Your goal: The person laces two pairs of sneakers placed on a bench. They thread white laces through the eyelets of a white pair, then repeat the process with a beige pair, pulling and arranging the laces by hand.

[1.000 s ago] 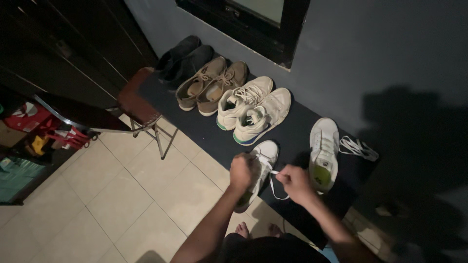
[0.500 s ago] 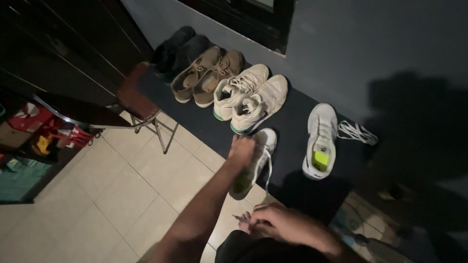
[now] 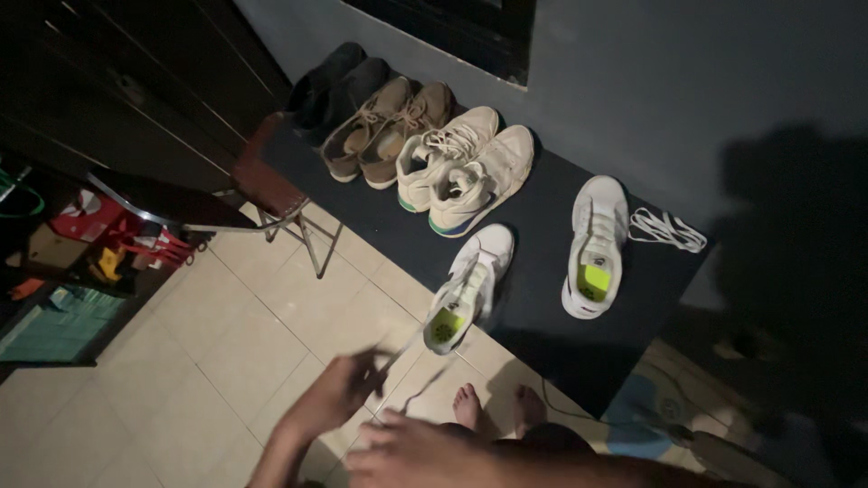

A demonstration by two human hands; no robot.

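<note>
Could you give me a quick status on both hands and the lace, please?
Left hand pinching white lace. Right hand beside it, grip unclear. Unlaced white shoe on dark mat. Nothing between.

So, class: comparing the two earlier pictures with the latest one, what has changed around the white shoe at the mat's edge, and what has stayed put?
Both hands have drawn back from the white shoe toward the body. The left hand, earlier gripping the shoe, has let go; it now seems to pinch a blurred lace. The right hand sits low beside it. The shoe's heel end has swung out over the tiles. The other white shoe, loose lace and row of pairs stayed put.

Shoes [image 3: 470, 294] on mat [image 3: 533, 271], beside wall [image 3: 633, 99]
</note>
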